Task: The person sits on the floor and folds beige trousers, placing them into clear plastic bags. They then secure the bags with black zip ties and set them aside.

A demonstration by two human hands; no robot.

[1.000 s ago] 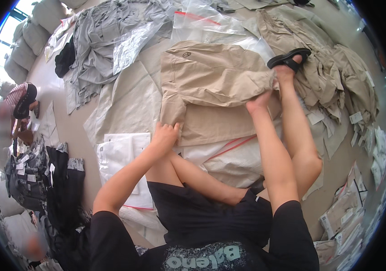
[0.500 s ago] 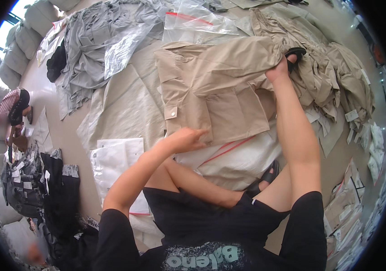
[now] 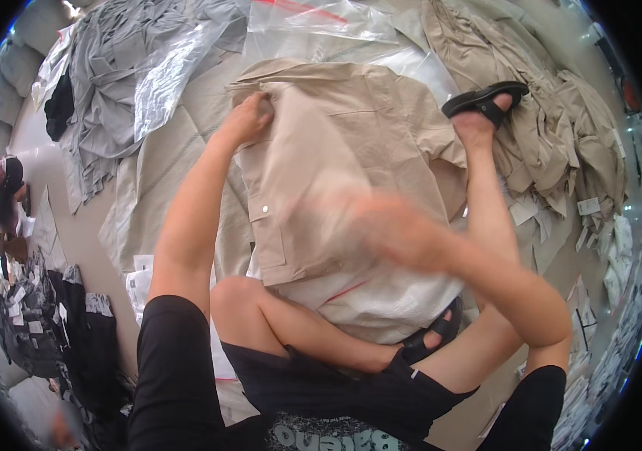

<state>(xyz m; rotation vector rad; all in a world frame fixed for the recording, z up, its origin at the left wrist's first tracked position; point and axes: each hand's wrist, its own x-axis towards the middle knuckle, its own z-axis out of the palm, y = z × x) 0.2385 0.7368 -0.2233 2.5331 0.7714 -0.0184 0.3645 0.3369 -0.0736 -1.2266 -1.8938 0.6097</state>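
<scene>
A beige jacket [image 3: 388, 128] with a small snap button lies spread in front of me over plastic packaging. My left hand [image 3: 249, 119] is closed on the cloth at its far left edge, fingers curled into the fabric. Above the near middle of the jacket, my right hand [image 3: 403, 229] is smeared by motion. Its fingers cannot be made out, nor whether it touches the cloth. Under the jacket's near edge a white plastic bag [image 3: 381, 297] with a red strip sticks out.
A beige garment pile [image 3: 539, 150] lies right, beside my sandalled foot [image 3: 486, 105]. Grey garments [image 3: 122, 83] and clear plastic bags [image 3: 321, 34] lie at the far side. Dark garments [image 3: 84, 331] are heaped left. Another person [image 3: 1, 192] bends at the far left.
My left hand has moved away from me to the jacket's far left edge and grips it. My right hand has come back from beside the sandal toward the middle. The jacket lies differently.
</scene>
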